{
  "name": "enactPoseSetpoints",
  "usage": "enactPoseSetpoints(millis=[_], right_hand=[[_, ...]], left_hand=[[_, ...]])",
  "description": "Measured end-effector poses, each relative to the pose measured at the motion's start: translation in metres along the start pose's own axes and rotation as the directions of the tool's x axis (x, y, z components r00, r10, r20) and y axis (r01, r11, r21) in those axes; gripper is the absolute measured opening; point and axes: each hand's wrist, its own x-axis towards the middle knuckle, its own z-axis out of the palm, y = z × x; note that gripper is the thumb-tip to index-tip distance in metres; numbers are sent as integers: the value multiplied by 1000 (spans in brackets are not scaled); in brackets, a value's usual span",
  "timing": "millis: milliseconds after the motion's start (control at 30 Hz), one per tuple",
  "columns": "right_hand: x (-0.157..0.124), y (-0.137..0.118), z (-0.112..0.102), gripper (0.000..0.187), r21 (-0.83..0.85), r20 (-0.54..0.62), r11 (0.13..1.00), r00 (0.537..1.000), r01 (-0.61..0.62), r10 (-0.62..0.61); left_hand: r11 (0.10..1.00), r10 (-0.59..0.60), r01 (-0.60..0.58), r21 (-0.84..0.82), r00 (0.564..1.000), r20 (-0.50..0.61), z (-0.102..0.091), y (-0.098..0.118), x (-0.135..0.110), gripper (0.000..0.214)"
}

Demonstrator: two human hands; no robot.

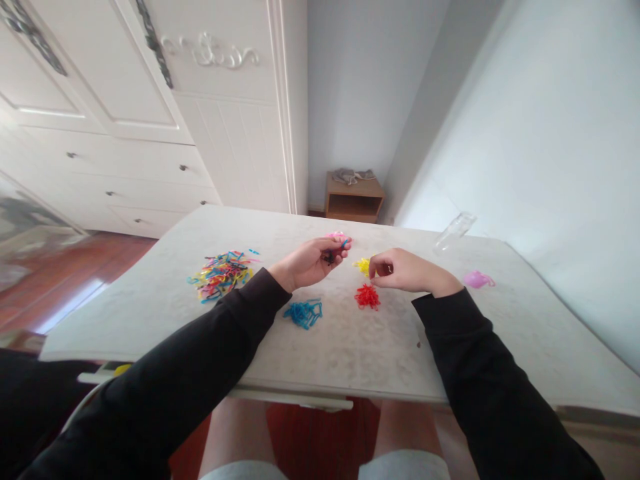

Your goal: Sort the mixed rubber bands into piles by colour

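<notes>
My left hand (313,261) is closed around a few small coloured elastic bands, dark, blue and pink, held just above the white table (150,300). My right hand (405,271) is pinched shut low over the table, right beside a small yellow pile (362,265) and just above a red pile (367,297); what its fingertips hold is hidden. A blue pile (304,313) lies in front of my left wrist. A pink pile (336,235) sits behind my left hand. A large mixed heap of bands (221,274) lies to the left.
A clear plastic bottle (453,232) lies on its side at the table's back right, and a pink lid-like object (477,279) rests near my right forearm. White wardrobe and drawers stand to the left, a small wooden nightstand (354,196) behind, a wall on the right.
</notes>
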Motion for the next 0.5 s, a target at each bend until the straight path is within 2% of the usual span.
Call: enactPoseSetpoints(millis=[100, 167, 233, 333, 500], right_hand=[[3, -3, 3, 6, -22, -215, 999, 975, 49, -52], [6, -7, 5, 6, -16, -378, 993, 919, 113, -111], [8, -11, 7, 8, -7, -492, 983, 855, 182, -162], [10, -15, 10, 10, 4, -543, 966, 812, 259, -216], [12, -14, 15, 5, 2, -514, 953, 818, 302, -258]], left_hand=[[997, -9, 10, 81, 1000, -17, 2, -1, -2, 23], [991, -22, 27, 129, 999, -38, 4, -2, -3, 24], [984, -33, 41, 172, 998, -48, 5, -2, -3, 25], [973, -39, 48, 225, 998, -43, 5, -3, -2, 23], [960, -54, 61, 274, 998, -35, 1, -4, 0, 22]])
